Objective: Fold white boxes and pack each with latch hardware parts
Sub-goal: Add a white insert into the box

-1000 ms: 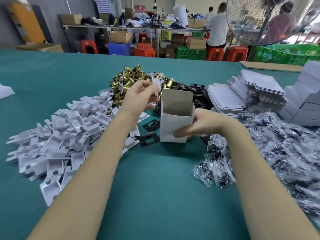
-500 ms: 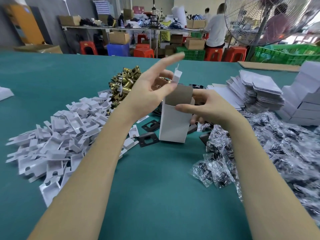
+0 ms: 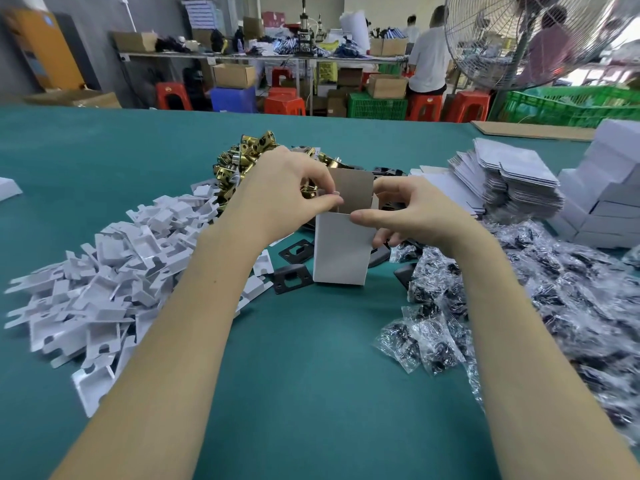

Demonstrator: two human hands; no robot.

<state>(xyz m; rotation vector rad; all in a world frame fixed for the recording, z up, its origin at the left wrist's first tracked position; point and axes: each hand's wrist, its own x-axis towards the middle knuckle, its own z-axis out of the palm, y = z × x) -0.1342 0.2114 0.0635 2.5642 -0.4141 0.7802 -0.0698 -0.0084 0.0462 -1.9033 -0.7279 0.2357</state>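
Head view shows a white box (image 3: 341, 252) standing upright on the green table (image 3: 311, 375), its top flap raised. Left hand (image 3: 284, 195) pinches a small white piece at the box's open top; right hand (image 3: 412, 211) grips the box's right edge. White inserts (image 3: 104, 271) lie piled to the left.

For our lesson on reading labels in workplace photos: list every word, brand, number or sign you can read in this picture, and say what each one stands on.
None can be read.
White box held by both hands: plain, no print showing.
Flat box blanks: plain.
Blue sticker on the orange cabinet: too small and blurred.
Cardboard cartons at the back: no legible marking.
Striped sheet on the rear wall: too blurred.
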